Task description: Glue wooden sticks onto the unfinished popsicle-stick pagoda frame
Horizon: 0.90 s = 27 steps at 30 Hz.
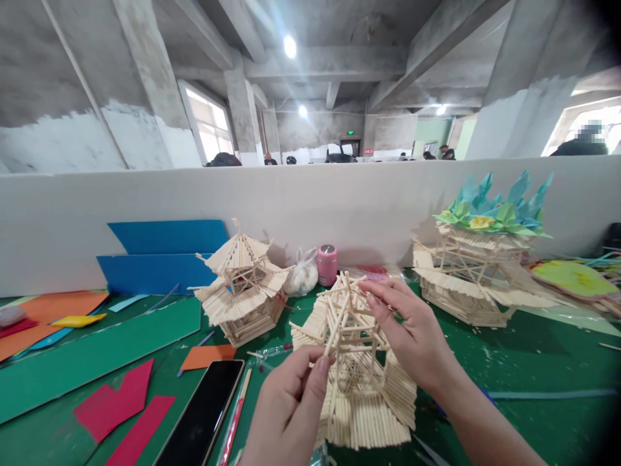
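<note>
Head view: your pale wooden-stick pavilion model (pixel 366 421) sits on the green tabletop (pixel 466 356), right between your hands. The lower roof looks pretty much done, all ribbed, flared rows of sticks; up top it's bare, spindly lattice, so I'd guess that covering's left. Your left hand (pixel 294 401) pinches a slim pale stick (pixel 336 329); your right hand (pixel 412 333) is loosely curled by the peak, can't tell if it's gripping.

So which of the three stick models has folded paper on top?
The right-hand model, crowned with blue and green folded paper. The left-hand model rises to a bare stick peak; the middle model has only bare sticks too.
</note>
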Motion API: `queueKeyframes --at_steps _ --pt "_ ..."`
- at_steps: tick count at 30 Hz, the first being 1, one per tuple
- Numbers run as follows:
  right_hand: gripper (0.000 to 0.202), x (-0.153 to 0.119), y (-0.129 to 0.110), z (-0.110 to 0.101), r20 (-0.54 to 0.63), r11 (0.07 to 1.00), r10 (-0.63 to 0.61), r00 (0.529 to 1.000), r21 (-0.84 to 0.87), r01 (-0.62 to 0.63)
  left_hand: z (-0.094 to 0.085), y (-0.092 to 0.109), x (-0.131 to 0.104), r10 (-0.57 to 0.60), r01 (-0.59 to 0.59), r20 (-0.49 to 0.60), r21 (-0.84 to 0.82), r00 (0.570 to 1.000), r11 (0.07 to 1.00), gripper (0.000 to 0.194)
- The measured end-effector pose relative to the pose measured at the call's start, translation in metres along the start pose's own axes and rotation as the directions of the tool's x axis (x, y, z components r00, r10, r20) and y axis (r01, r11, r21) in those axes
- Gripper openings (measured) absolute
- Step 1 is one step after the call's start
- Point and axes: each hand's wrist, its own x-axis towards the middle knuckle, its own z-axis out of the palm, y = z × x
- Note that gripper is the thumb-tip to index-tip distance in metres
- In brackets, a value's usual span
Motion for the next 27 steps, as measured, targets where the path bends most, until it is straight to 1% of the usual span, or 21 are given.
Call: queueKeyframes --at_steps 8,14,20,23,27 --pt "0.025 -0.0011 -0.0006 -0.0008 0.001 1.000 0.002 1.000 0.010 -0.002 -0.0003 0.0013 0.0002 0.007 -0.007 -0.028 -0.014 1.000 1.000 0.018" --pt "0.025 -0.0001 -0.0007 -0.0008 -0.003 1.000 -0.005 1.000 0.017 0.005 -0.0028 0.0001 0.0026 0.007 -0.007 0.003 0.013 1.000 1.000 0.018" --pt "0.026 -0.0008 0.0000 -0.0004 0.007 1.000 0.007 1.000 0.020 -0.007 -0.0031 0.0003 0.0030 0.007 -0.007 -0.010 0.006 1.000 1.000 0.018" --pt "0.027 0.0000 -0.0017 0.0007 0.006 1.000 0.004 1.000 -0.003 -0.004 -0.0028 0.0012 0.0032 -0.005 0.005 -0.005 -0.006 1.000 1.000 0.018" --pt "0.033 0.0026 -0.0052 0.0026 0.001 0.997 -0.013 1.000 -0.077 0.013 -0.0027 0.0007 0.0036 0.003 -0.003 -0.007 -0.022 1.000 1.000 0.017"
